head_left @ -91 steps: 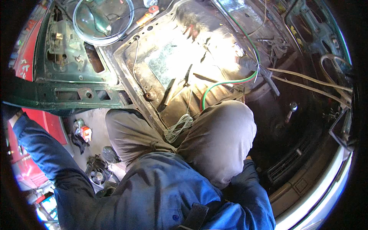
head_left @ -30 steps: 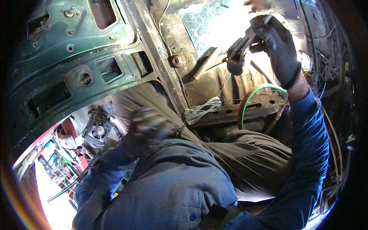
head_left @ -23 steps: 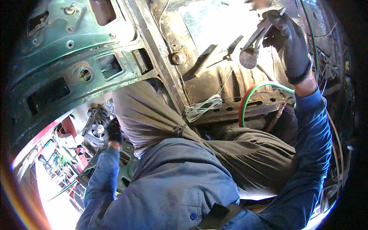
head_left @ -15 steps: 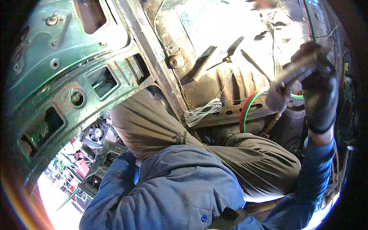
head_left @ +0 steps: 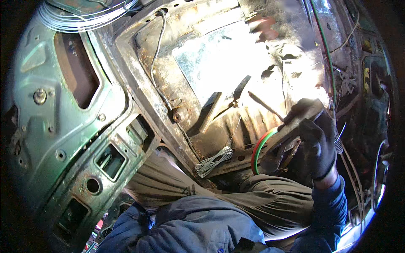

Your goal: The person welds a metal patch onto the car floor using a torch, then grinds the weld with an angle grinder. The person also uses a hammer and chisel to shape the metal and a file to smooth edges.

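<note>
My right hand (head_left: 318, 145), in a dark glove, is raised at the right above my bent knee. Its fingers are closed round a long dark tool with a rounded lower end (head_left: 272, 157); its exact kind is unclear. Just behind it, a curved pair of red and green hoses (head_left: 258, 152) runs beside a thin brass-coloured pipe-like part (head_left: 292, 155), partly hidden by the hand. My left sleeve (head_left: 126, 225) shows at the lower left, but my left hand is out of sight.
Long-handled tools (head_left: 212, 113) lie on the rusty metal floor (head_left: 168, 139), with a bundle of pale wire (head_left: 214, 162) nearer me. A green metal panel with cut-outs (head_left: 80, 143) fills the left. A large ring of wire (head_left: 84, 23) hangs over its top. Bright glare covers the floor's middle.
The whole view has shifted, bringing the wire ring and more of the green panel into sight. My right hand appears lower and further left, still closed on the dark tool.
</note>
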Motion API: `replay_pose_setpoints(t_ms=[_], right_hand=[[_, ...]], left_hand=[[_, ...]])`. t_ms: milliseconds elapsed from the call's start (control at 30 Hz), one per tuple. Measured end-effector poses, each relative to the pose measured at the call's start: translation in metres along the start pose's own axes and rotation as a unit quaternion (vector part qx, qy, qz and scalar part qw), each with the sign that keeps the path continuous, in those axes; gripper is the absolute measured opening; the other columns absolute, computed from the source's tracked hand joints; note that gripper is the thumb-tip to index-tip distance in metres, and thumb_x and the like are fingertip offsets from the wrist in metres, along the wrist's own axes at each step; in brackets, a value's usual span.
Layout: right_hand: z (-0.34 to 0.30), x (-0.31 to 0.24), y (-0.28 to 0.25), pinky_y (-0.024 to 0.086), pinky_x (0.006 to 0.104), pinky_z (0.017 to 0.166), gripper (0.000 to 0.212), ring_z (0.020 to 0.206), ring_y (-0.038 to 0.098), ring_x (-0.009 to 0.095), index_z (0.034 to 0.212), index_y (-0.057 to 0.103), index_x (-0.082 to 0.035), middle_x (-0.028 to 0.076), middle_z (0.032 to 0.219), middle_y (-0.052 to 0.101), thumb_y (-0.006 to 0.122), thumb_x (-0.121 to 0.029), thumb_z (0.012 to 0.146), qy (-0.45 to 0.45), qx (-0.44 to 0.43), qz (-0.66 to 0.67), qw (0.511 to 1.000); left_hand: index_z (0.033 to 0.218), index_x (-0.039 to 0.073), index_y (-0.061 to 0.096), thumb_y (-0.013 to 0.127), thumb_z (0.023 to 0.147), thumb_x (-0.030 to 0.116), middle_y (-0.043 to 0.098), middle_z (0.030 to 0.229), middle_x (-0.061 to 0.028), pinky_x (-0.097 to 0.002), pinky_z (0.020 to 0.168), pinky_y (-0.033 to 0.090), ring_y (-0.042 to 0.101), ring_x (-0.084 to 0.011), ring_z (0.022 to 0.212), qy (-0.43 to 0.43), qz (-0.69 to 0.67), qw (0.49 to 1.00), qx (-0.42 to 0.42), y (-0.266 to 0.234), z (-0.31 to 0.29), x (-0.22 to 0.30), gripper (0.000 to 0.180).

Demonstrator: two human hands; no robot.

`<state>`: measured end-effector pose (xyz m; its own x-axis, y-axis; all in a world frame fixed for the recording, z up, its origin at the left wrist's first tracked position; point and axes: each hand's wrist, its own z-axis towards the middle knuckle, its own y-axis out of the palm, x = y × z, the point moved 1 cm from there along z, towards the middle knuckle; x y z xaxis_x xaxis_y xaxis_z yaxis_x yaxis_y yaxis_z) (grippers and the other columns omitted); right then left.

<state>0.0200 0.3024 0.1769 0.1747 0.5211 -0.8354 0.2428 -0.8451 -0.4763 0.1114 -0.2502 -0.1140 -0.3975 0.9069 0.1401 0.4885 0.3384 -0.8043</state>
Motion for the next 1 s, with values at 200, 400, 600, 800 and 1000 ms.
replay_pose_setpoints(t_ms=[200,400,600,800,1000], right_hand=[[0.010,0.023,-0.005,0.057,0.0349,0.085,0.032,0.094,0.069,0.020,0.118,0.062,0.003,0.011,0.104,0.068,0.059,-0.019,0.096,0.153,0.043,0.145,0.977],[-0.010,-0.002,-0.013,0.052,0.0309,0.077,0.025,0.086,0.064,0.014,0.114,0.064,-0.001,0.007,0.094,0.067,0.064,-0.015,0.094,0.152,-0.005,0.093,0.984],[0.016,0.018,-0.001,0.052,0.0278,0.073,0.016,0.083,0.064,0.012,0.109,0.064,0.001,0.006,0.095,0.066,0.061,-0.014,0.103,0.114,0.001,0.202,0.973],[0.027,0.018,0.017,0.051,0.0272,0.068,0.036,0.081,0.064,0.012,0.120,0.064,-0.002,0.004,0.092,0.064,0.058,-0.035,0.108,0.114,0.011,0.190,0.975],[0.026,0.022,-0.010,0.045,0.0237,0.069,0.030,0.077,0.055,0.005,0.123,0.067,-0.007,-0.008,0.085,0.056,0.057,-0.032,0.108,0.154,0.142,0.403,0.891]], left_hand=[[0.125,0.011,0.073,0.051,0.106,0.034,0.073,0.121,-0.0162,-0.0454,0.096,0.055,0.070,-0.0354,0.108,0.001,0.031,0.998,-0.062,-0.004,0.005,0.005,0.037],[0.124,0.013,0.074,0.051,0.105,0.036,0.073,0.121,-0.0162,-0.0465,0.097,0.055,0.070,-0.0364,0.109,-0.011,0.064,0.990,-0.126,-0.007,-0.046,-0.037,0.038],[0.122,0.014,0.075,0.051,0.104,0.038,0.074,0.122,-0.0161,-0.0476,0.097,0.056,0.070,-0.0374,0.110,0.010,0.125,0.977,-0.175,-0.007,-0.084,-0.088,0.039],[0.121,0.016,0.076,0.050,0.103,0.040,0.074,0.122,-0.0161,-0.0488,0.098,0.056,0.070,-0.0383,0.111,0.077,0.283,0.898,-0.329,-0.071,-0.185,-0.187,0.040],[0.125,0.015,0.075,0.047,0.103,0.038,0.076,0.119,-0.0145,-0.0477,0.097,0.058,0.073,-0.0359,0.110,0.109,0.381,0.798,-0.453,-0.249,-0.248,-0.022,0.042]])
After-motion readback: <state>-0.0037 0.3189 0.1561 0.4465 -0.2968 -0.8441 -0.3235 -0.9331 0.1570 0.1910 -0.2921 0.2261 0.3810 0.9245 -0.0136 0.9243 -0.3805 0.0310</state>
